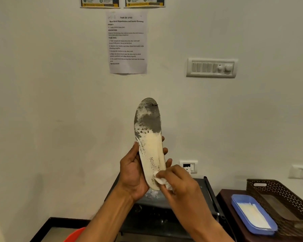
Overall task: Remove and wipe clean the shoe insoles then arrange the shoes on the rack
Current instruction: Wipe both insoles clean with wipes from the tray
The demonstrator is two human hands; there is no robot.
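Note:
A worn cream insole [150, 137] with a grey, flaking toe end and the word FASHION printed on it stands upright before the wall. My left hand [132, 173] grips its lower half from behind, thumb on the left edge and fingertips showing on the right. My right hand [177, 180] pinches a small white cloth [162, 182] and presses it against the insole's heel end. Below the hands stands a dark shoe rack [211, 194]; its shelves are mostly hidden by my arms. No shoe shows clearly.
A blue tray [238, 206] holding folded white cloths sits at the lower right, partly in a brown perforated basket [276, 187] on a dark wooden table [224, 194]. An orange bucket rim [75, 234] shows at the bottom left. Switch panels and a task sheet hang on the wall.

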